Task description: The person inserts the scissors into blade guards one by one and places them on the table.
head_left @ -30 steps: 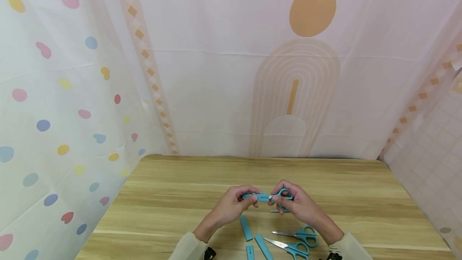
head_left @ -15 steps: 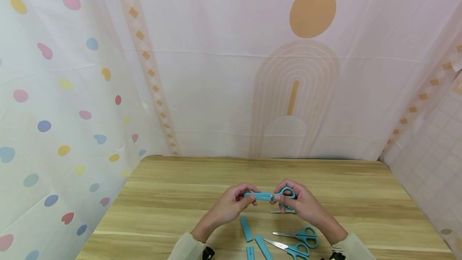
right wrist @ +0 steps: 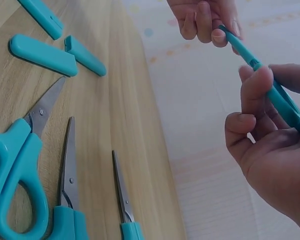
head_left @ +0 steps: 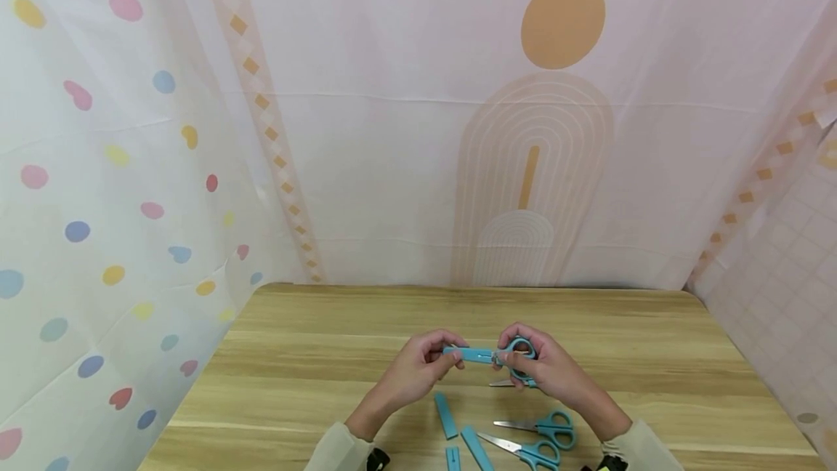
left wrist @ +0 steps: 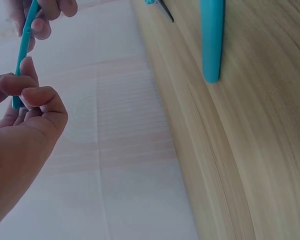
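Above the table my left hand (head_left: 418,367) pinches the outer end of a teal blade cover (head_left: 476,355) between thumb and fingers. My right hand (head_left: 549,369) grips the teal handles of a pair of scissors (right wrist: 286,109). The cover sits over the scissors' blades, which are mostly hidden inside it, and its mouth lies close to the handles. Below the hands lie three uncovered pairs of scissors, their blades pointing left: a near one (head_left: 540,452), a middle one (head_left: 548,427) and a far one (right wrist: 130,231) partly behind the right hand.
Three more teal blade covers lie on the wooden table (head_left: 314,362) left of the loose scissors: an upper cover (head_left: 446,415), a slanted cover (head_left: 476,447) and a short-looking cover (head_left: 453,458) cut off by the frame. A patterned curtain (head_left: 379,166) hangs behind the table.
Both hands have shifted slightly right with the scissors and cover. The cover's mouth is a little nearer the handles and less metal shows. The things on the table have not moved.
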A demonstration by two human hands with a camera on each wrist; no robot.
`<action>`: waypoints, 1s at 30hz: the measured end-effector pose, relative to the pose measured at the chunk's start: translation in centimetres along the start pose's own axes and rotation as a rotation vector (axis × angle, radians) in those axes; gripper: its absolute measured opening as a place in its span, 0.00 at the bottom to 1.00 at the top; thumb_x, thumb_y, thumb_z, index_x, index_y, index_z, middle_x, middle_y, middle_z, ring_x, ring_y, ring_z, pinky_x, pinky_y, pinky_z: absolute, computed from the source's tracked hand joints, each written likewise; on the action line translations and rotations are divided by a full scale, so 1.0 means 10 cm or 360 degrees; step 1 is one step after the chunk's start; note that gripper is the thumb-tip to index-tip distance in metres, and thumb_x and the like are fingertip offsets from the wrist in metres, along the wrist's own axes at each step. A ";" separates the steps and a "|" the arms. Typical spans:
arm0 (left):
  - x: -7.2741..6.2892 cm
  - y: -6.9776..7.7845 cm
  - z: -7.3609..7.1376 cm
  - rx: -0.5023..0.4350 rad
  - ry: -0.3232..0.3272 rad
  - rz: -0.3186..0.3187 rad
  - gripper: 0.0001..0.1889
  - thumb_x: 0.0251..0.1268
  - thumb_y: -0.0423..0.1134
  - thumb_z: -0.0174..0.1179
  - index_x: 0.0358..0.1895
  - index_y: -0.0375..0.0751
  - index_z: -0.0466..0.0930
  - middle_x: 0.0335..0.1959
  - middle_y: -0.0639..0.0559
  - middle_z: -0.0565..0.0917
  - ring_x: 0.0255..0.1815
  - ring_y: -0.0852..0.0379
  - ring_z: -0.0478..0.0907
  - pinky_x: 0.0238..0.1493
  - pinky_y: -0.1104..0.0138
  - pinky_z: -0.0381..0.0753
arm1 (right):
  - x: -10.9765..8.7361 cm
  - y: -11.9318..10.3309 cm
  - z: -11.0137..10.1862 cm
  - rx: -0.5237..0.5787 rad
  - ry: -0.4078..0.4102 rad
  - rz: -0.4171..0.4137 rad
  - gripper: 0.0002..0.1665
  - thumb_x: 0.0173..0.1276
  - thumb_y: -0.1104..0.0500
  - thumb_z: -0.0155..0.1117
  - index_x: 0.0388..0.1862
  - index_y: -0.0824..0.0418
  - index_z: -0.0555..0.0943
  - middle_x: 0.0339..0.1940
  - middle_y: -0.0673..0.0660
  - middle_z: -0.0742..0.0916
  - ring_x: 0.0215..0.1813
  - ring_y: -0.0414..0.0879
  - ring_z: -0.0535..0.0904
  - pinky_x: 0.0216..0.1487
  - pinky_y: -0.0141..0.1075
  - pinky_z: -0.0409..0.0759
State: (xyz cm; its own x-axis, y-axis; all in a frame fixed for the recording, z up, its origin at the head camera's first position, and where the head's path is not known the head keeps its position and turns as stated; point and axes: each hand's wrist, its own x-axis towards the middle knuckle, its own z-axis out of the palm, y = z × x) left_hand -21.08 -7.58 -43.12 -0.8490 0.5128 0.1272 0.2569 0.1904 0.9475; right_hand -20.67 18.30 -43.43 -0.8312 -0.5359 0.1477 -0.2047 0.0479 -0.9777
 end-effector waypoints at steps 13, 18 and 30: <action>0.00 0.01 -0.01 -0.0040 0.0010 -0.0034 0.10 0.75 0.35 0.54 0.52 0.39 0.80 0.41 0.36 0.84 0.21 0.67 0.64 0.24 0.75 0.64 | -0.01 -0.01 0.00 0.0069 0.0024 -0.0098 0.12 0.76 0.62 0.56 0.47 0.72 0.70 0.37 0.63 0.85 0.27 0.39 0.77 0.29 0.35 0.80; 0.00 0.01 -0.01 -0.0002 0.0038 -0.0041 0.10 0.75 0.36 0.54 0.52 0.41 0.81 0.40 0.40 0.85 0.21 0.67 0.63 0.25 0.75 0.64 | -0.01 0.01 0.00 0.0059 0.0038 -0.0162 0.12 0.76 0.65 0.56 0.47 0.74 0.69 0.38 0.65 0.85 0.26 0.39 0.78 0.29 0.39 0.81; 0.02 0.02 -0.02 -0.0020 0.0042 -0.0031 0.10 0.75 0.35 0.54 0.52 0.41 0.81 0.42 0.41 0.86 0.24 0.66 0.66 0.27 0.75 0.66 | -0.02 0.00 0.03 0.0075 0.0068 -0.0127 0.12 0.77 0.63 0.55 0.48 0.72 0.68 0.39 0.59 0.86 0.27 0.38 0.76 0.29 0.35 0.77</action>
State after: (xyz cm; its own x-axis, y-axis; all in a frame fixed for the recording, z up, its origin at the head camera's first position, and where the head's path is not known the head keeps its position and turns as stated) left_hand -21.26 -7.60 -42.90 -0.8656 0.4870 0.1161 0.2345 0.1895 0.9535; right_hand -20.34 18.17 -43.50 -0.8348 -0.4999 0.2305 -0.2472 -0.0338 -0.9684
